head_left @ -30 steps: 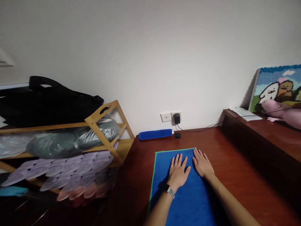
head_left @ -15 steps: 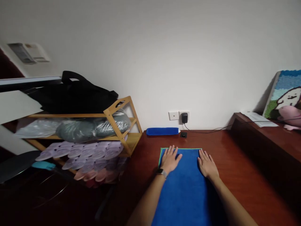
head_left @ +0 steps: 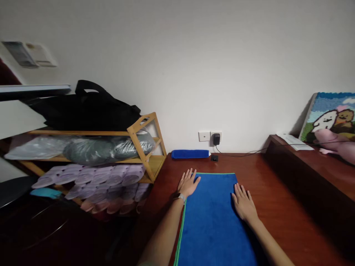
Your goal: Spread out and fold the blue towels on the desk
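spreading outward since a second ago, the hands now lie flat and open at opposite edges of the blue towel [head_left: 213, 218] on the table [head_left: 277, 199]: left hand [head_left: 188, 183] at its far left corner, right hand [head_left: 244, 205] on its right edge; the cloth looks smoothed. bare wood lies right; beyond, a rolled towel [head_left: 190, 154] by the wall, a shelf rack [head_left: 144, 147] left.

Dim, even indoor light, no glare, soft faint shadows under the left hand [head_left: 188, 183] and right hand [head_left: 244, 205], deep murk far left of the left hand (detail lost there), wide-angle bending at the edges, slightly soft focus, wall above the hands grey and grainy.
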